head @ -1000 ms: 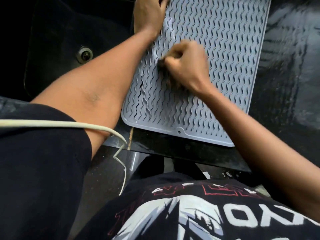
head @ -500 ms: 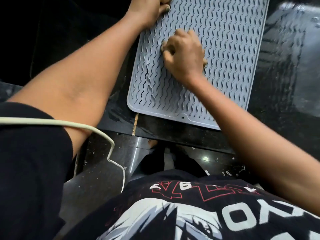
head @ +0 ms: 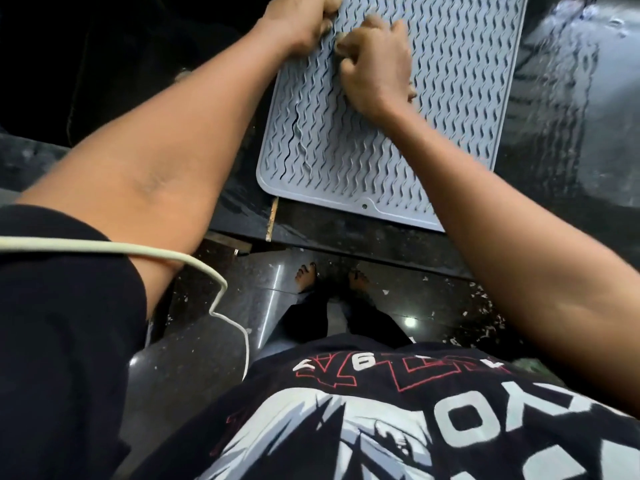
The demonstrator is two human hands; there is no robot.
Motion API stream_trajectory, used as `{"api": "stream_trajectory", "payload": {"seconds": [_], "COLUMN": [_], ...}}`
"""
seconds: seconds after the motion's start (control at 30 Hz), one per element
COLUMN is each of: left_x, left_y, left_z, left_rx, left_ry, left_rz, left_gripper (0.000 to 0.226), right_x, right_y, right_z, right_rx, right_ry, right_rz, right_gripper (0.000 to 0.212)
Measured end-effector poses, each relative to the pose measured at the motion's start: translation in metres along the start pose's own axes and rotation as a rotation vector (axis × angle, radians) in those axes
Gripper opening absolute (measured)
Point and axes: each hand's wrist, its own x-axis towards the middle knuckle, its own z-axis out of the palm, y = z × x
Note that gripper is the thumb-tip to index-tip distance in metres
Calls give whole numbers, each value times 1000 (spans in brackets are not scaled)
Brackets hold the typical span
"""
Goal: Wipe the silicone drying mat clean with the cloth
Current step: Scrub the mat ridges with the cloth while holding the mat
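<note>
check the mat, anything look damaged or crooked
The mat has a dark wavy gap near its left edge that looks like a tear, though it could be a lifted rib. It also lies askew to the counter edge, its near left corner closest to it.

Dim overall, with streaky glare on the wet black tabletop (head: pixel 568 109) toward two o'clock, a small bright reflection on the glossy floor (head: pixel 410 322) near five o'clock, deep black at eleven o'clock, motion-smeared fingers (head: pixel 375 24) at twelve, wide-angle bowing along the edges.
</note>
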Motion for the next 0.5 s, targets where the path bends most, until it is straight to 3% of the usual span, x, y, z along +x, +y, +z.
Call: {"api": "stream_trajectory", "payload": {"seconds": [0.1, 0.3, 0.4, 0.5], "left_x": [-7, -17, -21, -34], "left_y": [-2, 9, 14, 10], "left_z": [-3, 1, 1, 3], "left_rx": [30, 74, 86, 58], "left_ry": [-11, -36, -46, -27], "left_rz": [5, -52, -61, -52], "left_gripper": [8, 25, 35, 20], "right_x": [-42, -127, -121, -94], "right_y": [-4, -10, -11, -13], "right_z": [4, -2, -12, -18], "right_rx": [43, 103, 227, 412], "right_ry": [-23, -124, -199, 2], "right_rz": [-53, -144, -60, 82], "right_gripper": [17, 19, 21, 16]}}
